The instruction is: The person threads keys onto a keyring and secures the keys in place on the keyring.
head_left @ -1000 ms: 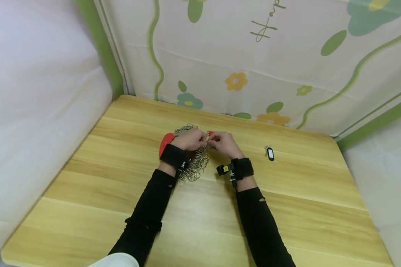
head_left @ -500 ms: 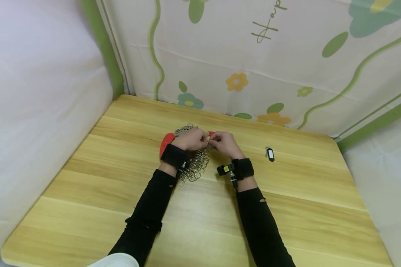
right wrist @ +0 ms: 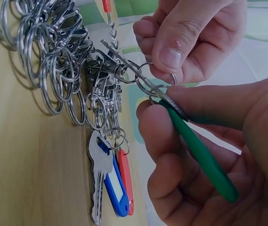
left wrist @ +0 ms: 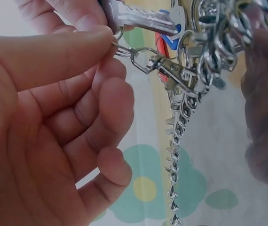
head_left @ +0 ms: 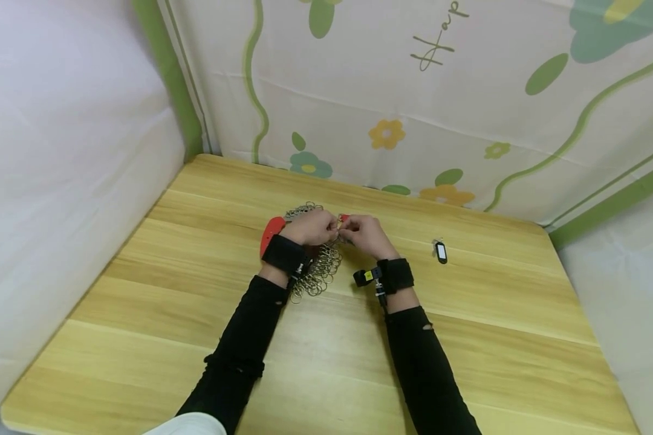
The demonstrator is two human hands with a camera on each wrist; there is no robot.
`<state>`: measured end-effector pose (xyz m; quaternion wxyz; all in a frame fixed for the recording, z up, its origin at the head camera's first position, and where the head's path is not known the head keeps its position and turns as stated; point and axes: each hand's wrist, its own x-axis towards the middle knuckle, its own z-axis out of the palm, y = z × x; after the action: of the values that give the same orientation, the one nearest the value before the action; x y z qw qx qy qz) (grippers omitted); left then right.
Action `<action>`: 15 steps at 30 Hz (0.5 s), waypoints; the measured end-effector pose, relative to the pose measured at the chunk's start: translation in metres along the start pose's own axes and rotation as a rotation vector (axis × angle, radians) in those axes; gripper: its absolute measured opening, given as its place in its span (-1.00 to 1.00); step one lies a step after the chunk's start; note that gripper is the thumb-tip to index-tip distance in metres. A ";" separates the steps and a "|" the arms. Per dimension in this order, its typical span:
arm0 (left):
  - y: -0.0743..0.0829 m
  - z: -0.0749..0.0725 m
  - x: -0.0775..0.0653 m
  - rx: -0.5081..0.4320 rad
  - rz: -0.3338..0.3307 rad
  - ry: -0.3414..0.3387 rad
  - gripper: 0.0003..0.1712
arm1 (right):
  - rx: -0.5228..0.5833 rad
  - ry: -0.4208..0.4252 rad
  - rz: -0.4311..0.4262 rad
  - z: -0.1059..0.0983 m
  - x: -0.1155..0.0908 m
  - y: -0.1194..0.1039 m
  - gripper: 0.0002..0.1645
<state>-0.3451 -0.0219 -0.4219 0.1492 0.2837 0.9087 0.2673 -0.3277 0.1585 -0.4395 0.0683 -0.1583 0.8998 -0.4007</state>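
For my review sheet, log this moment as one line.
left hand: pinches key ring | right hand: pinches key and green key tag | black key tag: on wooden tabletop

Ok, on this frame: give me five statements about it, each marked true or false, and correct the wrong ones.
1. The left hand pinches a metal ring and the right hand a key. True.
2. A blue tag is beside a red tag. True.
3. The right hand also holds the red tag. False: it holds a green tag.
4. A black tag lies on the table. True.
5. The black tag is left of both hands. False: it is right of them.
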 end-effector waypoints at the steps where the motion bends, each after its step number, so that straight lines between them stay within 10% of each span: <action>1: 0.000 0.000 0.000 -0.002 -0.001 -0.001 -0.63 | 0.002 0.000 0.001 0.000 0.000 0.000 -0.88; 15: 0.000 0.000 -0.001 0.015 0.025 -0.003 -0.76 | -0.004 0.015 0.014 0.001 0.002 0.003 -0.91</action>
<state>-0.3443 -0.0227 -0.4214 0.1449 0.2967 0.9069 0.2619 -0.3298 0.1587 -0.4424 0.0638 -0.1492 0.9022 -0.3996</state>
